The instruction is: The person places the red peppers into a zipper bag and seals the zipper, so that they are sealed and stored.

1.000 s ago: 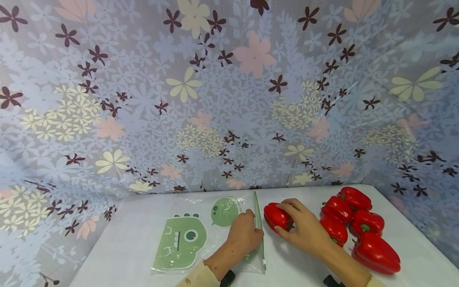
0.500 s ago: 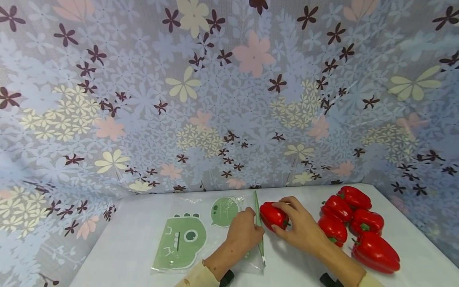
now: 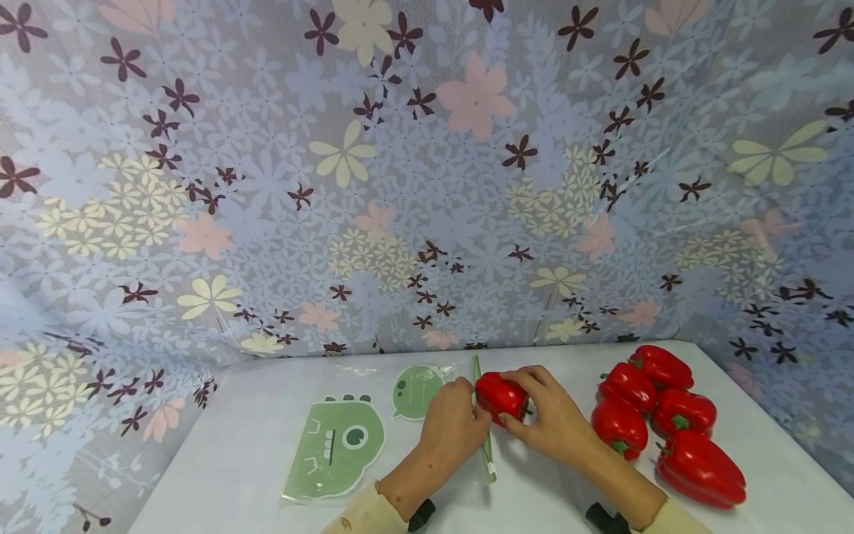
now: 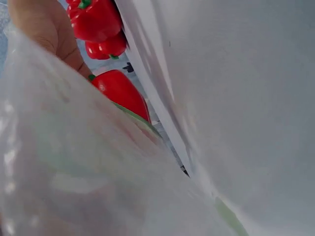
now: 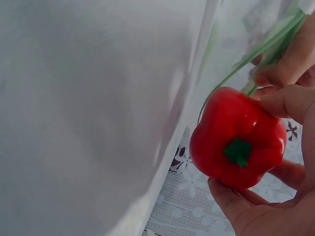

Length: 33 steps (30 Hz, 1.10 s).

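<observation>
A clear zip bag (image 3: 347, 445) printed with a green cartoon monster lies flat on the table, its green-edged opening facing right. My left hand (image 3: 448, 419) pinches the bag at that opening; in the right wrist view its thumb (image 5: 275, 73) presses on the green strip (image 5: 290, 32). My right hand (image 3: 554, 419) grips a red bell pepper (image 3: 500, 397) right at the bag's mouth. The pepper's green stem (image 5: 238, 152) points back toward the right wrist. In the left wrist view the filmy bag (image 4: 74, 147) covers most of the left hand.
Several more red bell peppers (image 3: 700, 471) sit in a cluster on the white table (image 3: 193, 460) at the right. A flowered cloth (image 3: 400, 185) hangs behind and along the sides.
My right hand has moved left with the red bell pepper, bringing it up to the bag's green edge. The left hand stays at the opening, and the other peppers have not moved.
</observation>
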### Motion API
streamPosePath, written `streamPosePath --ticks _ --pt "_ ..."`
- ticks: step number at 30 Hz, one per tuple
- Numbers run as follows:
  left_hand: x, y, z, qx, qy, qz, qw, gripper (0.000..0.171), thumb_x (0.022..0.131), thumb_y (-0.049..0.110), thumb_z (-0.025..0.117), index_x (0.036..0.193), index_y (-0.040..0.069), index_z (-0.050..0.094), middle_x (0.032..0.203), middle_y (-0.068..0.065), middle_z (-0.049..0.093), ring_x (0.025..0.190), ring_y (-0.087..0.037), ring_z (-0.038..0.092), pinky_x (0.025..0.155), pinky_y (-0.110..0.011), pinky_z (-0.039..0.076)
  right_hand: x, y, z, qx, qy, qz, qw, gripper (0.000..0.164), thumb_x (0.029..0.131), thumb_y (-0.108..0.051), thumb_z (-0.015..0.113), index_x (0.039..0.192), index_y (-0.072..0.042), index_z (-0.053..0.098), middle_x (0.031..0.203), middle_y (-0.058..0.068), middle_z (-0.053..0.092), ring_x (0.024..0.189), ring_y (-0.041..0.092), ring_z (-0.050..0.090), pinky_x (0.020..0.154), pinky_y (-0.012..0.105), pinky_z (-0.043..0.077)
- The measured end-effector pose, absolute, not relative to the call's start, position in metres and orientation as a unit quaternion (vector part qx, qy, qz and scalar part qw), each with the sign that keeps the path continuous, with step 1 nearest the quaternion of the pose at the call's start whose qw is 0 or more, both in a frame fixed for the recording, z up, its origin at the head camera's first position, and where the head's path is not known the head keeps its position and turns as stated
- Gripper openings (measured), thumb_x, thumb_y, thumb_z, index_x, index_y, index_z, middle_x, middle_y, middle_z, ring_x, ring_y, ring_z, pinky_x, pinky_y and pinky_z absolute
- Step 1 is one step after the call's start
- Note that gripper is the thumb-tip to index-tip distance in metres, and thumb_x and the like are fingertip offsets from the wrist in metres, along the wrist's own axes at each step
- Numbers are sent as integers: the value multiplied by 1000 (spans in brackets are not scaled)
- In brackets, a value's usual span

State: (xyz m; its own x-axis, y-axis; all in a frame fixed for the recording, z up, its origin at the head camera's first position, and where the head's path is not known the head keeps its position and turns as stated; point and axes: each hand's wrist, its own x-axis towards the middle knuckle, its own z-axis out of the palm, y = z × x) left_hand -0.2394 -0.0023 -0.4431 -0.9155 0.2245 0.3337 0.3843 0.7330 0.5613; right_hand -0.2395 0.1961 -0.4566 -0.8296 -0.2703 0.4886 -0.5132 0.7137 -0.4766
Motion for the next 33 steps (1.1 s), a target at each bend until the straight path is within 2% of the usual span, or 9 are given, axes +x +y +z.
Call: streamPosePath --ticks 7,13,16,23,27,33 --pt "-240 -2 -441 -148 -929 -300 155 12 85 6 69 92 -1 64 75 -5 58 59 -11 50 52 -22 46 -240 194 -458 229 -903 320 174 68 78 -16 90 136 0 60 129 7 61 107 17 64 91 45 62" --pt "-240 -2 -439 -145 -931 -291 164 14 87 9 69 97 0 66 82 -6 63 65 -14 59 61 -24 57 -239 193 -459 261 -890 344 145 66 78 -13 90 136 -2 60 131 2 60 107 12 64 93 38 61" --pt "-239 -2 -438 -150 -929 -294 166 15 87 9 70 98 -1 67 84 -7 65 69 -16 63 64 -25 59 -240 192 -461 277 -881 361 131 67 78 -10 90 137 -3 59 133 1 60 112 13 65 96 36 60" --pt "-239 -5 -432 -162 -918 -337 129 11 84 4 70 94 -1 65 76 -3 62 66 -11 58 59 -21 55 -245 188 -464 269 -881 375 100 68 81 -14 90 140 -3 57 135 0 57 120 19 64 102 42 57" --pt "-239 -7 -429 -162 -909 -372 98 12 84 2 71 95 -1 66 70 2 61 62 -9 54 54 -19 50 -247 186 -466 260 -876 400 71 66 81 -16 91 135 -1 56 133 6 55 125 27 62 103 46 55" --pt "-237 -9 -424 -169 -897 -402 73 13 82 0 72 94 0 66 62 6 62 58 -6 54 47 -20 47 -253 186 -469 265 -864 427 38 62 81 -17 91 129 -3 54 129 9 55 124 30 60 103 50 55"
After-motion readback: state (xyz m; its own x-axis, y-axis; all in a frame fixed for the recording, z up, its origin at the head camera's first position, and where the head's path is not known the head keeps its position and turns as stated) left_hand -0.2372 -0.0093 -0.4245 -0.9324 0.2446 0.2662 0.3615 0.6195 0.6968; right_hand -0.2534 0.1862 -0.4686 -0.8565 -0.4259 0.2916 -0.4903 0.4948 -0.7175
